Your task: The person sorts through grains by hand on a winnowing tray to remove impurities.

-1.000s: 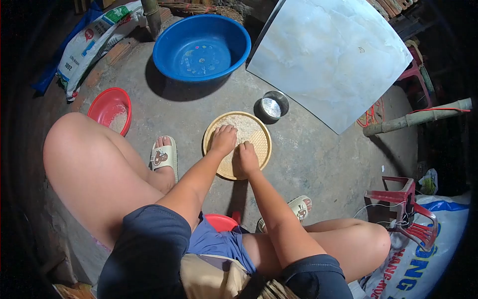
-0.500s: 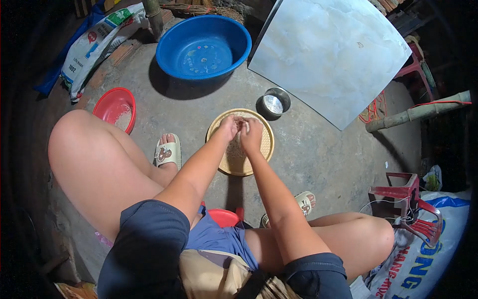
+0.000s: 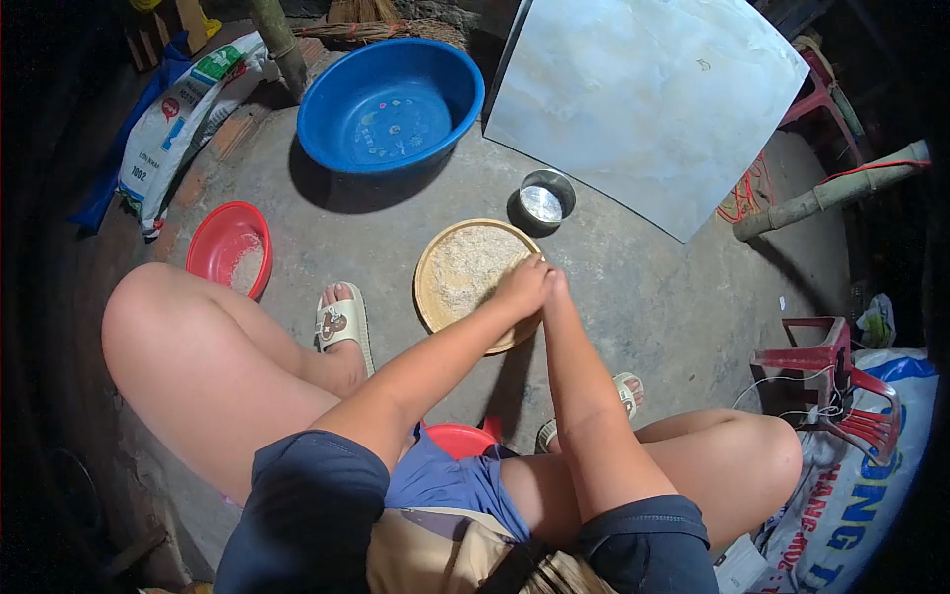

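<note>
A round woven bamboo tray (image 3: 426, 297) sits on the floor between my feet, with a layer of pale grain (image 3: 475, 259) spread over it. My left hand (image 3: 524, 285) is above the tray's right side, its fingers curled closed. Pressed against it is my right hand (image 3: 557, 288), closed too, at the tray's right rim. Whatever lies between the two hands is hidden. Just behind the tray stands a small metal bowl (image 3: 560, 188) with something whitish inside.
A big blue basin (image 3: 327, 99) stands at the back, beside a leaning marbled panel (image 3: 643, 99). On the left is a red basin (image 3: 203, 247) holding some pale grain. A red plastic stool (image 3: 807, 358), a bamboo pole (image 3: 831, 203) and a printed sack (image 3: 851, 495) are at the right.
Both hands have moved right and toward me, from over the tray's middle to its right rim. The grain they covered now shows. The view has shifted slightly.
</note>
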A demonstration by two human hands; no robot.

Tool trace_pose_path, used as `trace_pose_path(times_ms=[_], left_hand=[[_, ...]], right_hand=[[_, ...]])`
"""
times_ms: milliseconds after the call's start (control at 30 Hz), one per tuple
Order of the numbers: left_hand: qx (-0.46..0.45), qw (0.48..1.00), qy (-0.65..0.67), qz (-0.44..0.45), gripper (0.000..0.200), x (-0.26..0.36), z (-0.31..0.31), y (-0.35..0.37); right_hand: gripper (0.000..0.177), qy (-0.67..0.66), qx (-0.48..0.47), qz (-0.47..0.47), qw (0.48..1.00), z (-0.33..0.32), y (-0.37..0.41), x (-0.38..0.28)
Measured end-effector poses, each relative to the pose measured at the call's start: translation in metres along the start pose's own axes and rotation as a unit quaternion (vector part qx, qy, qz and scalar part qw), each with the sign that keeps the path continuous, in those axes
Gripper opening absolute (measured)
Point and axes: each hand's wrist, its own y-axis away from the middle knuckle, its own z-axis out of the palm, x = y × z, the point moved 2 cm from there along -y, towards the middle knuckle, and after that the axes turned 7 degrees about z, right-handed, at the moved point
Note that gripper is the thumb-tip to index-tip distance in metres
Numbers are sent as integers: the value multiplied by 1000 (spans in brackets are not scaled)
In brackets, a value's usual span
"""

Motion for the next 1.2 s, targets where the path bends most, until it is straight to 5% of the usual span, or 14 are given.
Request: trace_pose_path(times_ms=[67,233,667,767,867,1000,1133,1200], left_hand=[[-103,978,-180,24,24,-14,-31,-5],[85,967,-222,-92,28,-112,-71,21],[-59,933,-353,-44,35,-119,-73,39],[-96,928,-340,-115,29,-113,-76,44],[-10,947,-306,-99,20,-114,-74,46],[120,958,-124,-229,19,-107,-68,25],[-137,966,124,-183,25,-72,-53,-3],[-137,974,86,-156,21,-71,-49,-9]], right_hand=[[33,-71,19,56,996,-8,-34,4],[29,-11,39,102,994,4,-2,8],[24,7,31,91,995,9,-4,21],[22,-1,49,84,995,13,-2,19],[21,19,73,65,995,23,12,14],[23,4,57,87,995,28,9,16],[31,-26,-14,113,993,44,11,18],[33,-11,-49,134,990,36,-3,16]])
